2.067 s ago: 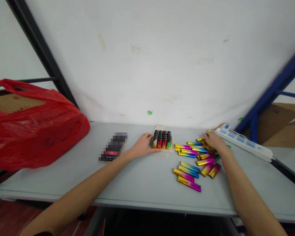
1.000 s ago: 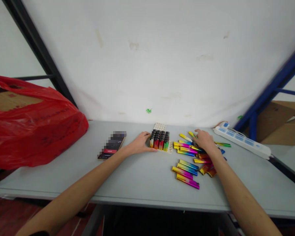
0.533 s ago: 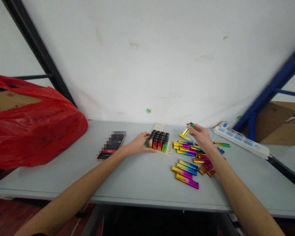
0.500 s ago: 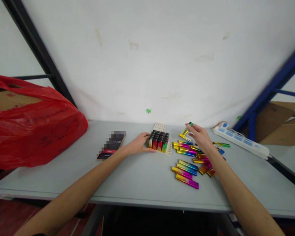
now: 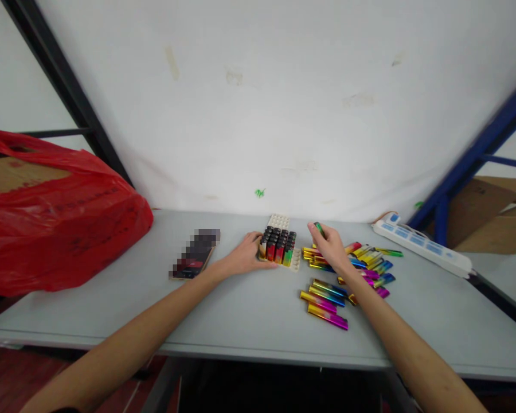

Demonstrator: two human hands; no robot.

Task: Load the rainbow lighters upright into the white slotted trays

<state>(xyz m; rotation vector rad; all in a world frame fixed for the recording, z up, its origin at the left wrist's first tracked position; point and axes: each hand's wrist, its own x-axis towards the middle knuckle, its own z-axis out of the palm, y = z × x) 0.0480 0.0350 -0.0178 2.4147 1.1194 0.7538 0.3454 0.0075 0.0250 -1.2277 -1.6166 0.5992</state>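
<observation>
A close block of upright lighters (image 5: 279, 245) with black tops stands in a pale tray (image 5: 295, 261) full of small holes. My left hand (image 5: 250, 252) is curved round the block's left side, thumb along the front and fingers behind it. To the right of the block, just above the table, my right hand (image 5: 330, 244) pinches a green lighter (image 5: 319, 229); its lower part is hidden by the fingers. Under and beside my right forearm lies a loose pile of shiny lighters (image 5: 372, 261) in gold, pink and blue. Several more lighters (image 5: 327, 304) lie in front.
A phone (image 5: 195, 255), partly pixelated, lies on the grey table (image 5: 241, 315) left of my left hand. Further left sits a red plastic bag (image 5: 69, 212). On the right are a white power strip (image 5: 421, 249) and, beyond a blue post, a cardboard box (image 5: 485, 218).
My right hand has moved left and slightly down toward the block, carrying the green lighter, which now points more upright. My left hand stays around the block.
</observation>
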